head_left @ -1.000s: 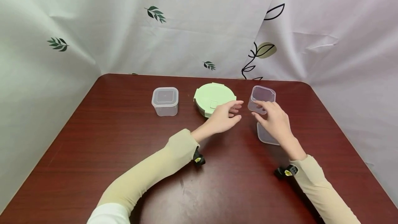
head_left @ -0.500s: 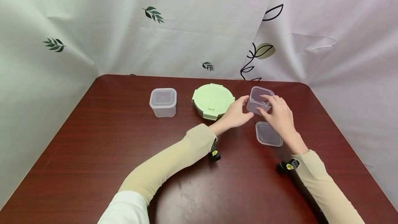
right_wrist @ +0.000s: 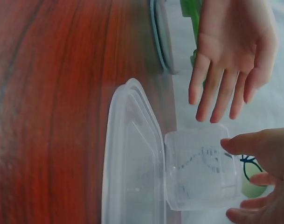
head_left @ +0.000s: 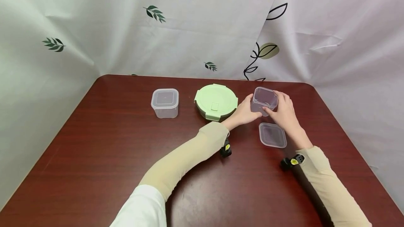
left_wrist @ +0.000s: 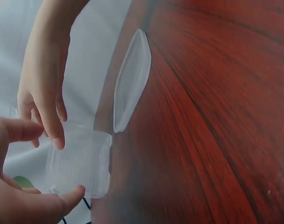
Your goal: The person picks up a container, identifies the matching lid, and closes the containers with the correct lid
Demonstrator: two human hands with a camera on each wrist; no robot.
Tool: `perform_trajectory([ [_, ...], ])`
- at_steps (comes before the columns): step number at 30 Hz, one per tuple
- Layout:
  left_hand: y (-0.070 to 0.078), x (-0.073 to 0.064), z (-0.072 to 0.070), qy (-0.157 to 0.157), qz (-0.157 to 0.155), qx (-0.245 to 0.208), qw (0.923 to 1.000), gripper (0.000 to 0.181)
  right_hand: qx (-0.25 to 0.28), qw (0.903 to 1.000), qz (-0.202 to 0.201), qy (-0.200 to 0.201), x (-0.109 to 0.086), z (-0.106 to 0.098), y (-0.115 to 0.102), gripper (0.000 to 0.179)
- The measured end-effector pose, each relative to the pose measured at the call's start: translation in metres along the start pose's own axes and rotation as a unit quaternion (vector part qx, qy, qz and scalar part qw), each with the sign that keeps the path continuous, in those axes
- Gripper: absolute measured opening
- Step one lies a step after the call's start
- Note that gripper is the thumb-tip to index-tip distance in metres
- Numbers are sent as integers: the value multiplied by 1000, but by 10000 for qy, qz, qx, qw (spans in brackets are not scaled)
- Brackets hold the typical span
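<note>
A clear square plastic container (head_left: 264, 101) stands without a lid at the back right of the table. My left hand (head_left: 245, 112) is at its left side, fingers extended and thumb at the front, as the right wrist view also shows. At its right side my right hand (head_left: 284, 113) has the thumb overlapping the front wall and the fingers near the rim. Both hands look loosely spread around the container in the wrist views. Just in front lies a clear square lid (head_left: 273, 135), flat on the table.
Left of the hands stands a round green lidded food container (head_left: 216, 101). Farther left is a lidded clear square container (head_left: 165, 103). The dark red-brown table (head_left: 126, 157) ends at a hanging patterned white cloth (head_left: 189, 27) behind.
My left hand has moved right, past the green container, to the clear container's side. The right hand has shifted slightly right around it, uncovering the lid. The clear container stays about where it was.
</note>
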State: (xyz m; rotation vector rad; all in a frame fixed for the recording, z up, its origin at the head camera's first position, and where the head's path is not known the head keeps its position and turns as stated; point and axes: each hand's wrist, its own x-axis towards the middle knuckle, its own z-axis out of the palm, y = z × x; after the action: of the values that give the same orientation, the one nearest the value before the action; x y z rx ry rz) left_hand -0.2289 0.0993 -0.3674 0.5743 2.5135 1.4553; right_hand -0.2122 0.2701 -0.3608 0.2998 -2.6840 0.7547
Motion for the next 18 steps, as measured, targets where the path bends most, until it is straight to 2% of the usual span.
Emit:
perform_trajectory([
  [5, -3, 2, 3, -196, -105, -66, 9997, 84, 92, 9986, 251, -454, -1, 1, 2, 75],
  [11, -3, 0, 5, -240, -236, -164, 9993, 86, 197, 9977, 374, -522, -3, 1, 1, 76],
  [18, -3, -2, 3, -227, -55, 8, 9997, 83, 212, 9976, 300, -595, -5, 1, 0, 76],
])
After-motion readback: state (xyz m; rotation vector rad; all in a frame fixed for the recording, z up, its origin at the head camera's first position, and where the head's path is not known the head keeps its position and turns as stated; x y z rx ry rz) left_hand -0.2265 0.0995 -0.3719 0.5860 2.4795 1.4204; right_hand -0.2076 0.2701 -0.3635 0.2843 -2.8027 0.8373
